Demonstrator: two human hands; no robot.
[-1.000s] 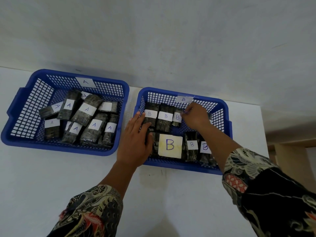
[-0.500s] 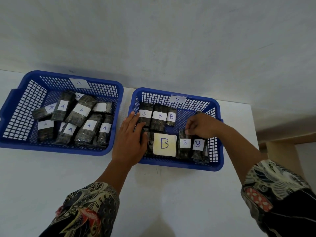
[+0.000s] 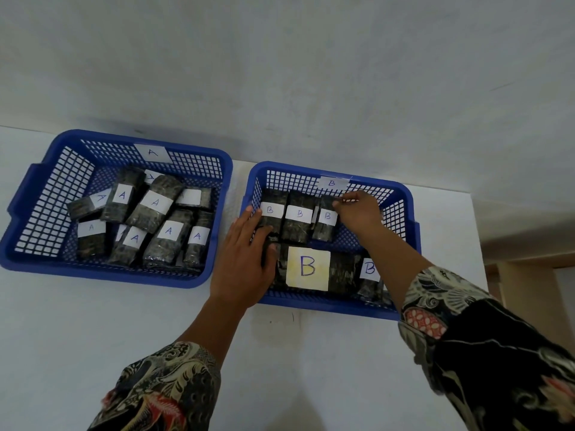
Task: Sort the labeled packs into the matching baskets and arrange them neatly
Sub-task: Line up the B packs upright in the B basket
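A basket: lay left of both hands, A packs jumbled inside.
Left hand: flat, fingers straight, steadying the B basket near its left wall.
Right hand: reached in, fingertips pinching the third B pack.
Advice: nudge it flush against its neighbours, label up.
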